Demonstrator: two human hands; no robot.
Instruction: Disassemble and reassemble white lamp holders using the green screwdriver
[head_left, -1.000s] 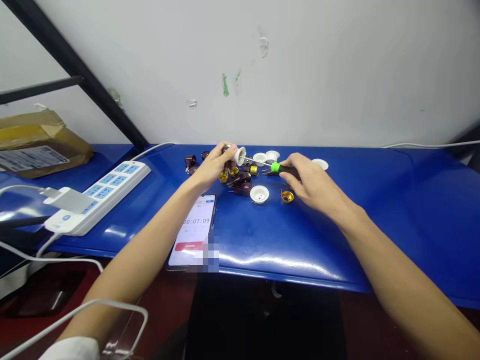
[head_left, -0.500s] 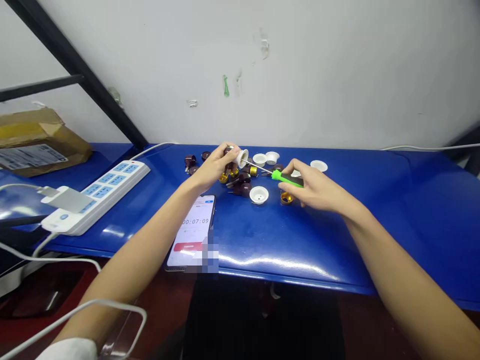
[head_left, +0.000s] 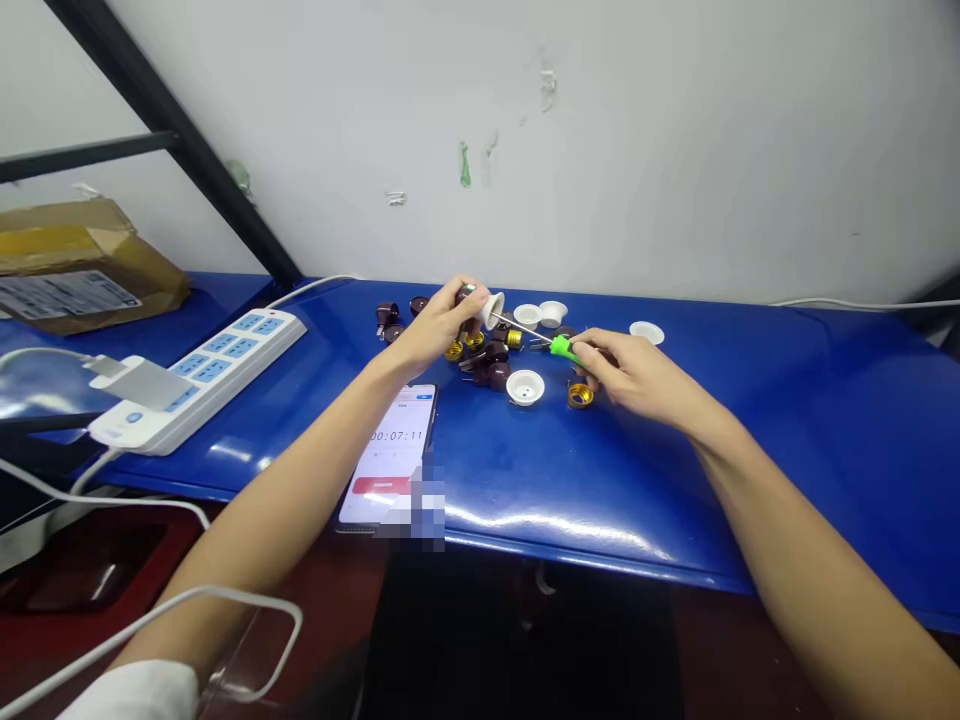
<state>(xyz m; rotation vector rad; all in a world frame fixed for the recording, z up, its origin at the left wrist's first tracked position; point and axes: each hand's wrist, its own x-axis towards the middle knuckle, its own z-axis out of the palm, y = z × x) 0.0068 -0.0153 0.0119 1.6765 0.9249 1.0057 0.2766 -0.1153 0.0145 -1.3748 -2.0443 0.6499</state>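
Right hand (head_left: 626,372): fingers wrapped round the green handle of a screwdriver (head_left: 564,347); position beyond the phone (head_left: 397,460) and well to its right. Left hand (head_left: 439,325): thumb and fingers pinching a dark brown socket with white flared rim (head_left: 495,310), its location beyond the phone and to its right. Screwdriver shaft enters the mouth of that rim; tip hidden, contact inside cannot be verified.

Nearby, on the blue table (head_left: 570,480): a white dish-shaped cap (head_left: 525,388), right of and beyond the phone; a gold ring (head_left: 580,403), farther right of the phone, near the right fingers; dark brown parts (head_left: 491,377), just beyond the phone's right side; two white flared caps (head_left: 553,314), farther beyond the phone.

Outlying: a power strip (head_left: 227,360) bearing a white adapter (head_left: 142,383), left of the phone; a cardboard parcel (head_left: 82,260), beyond the phone, far left
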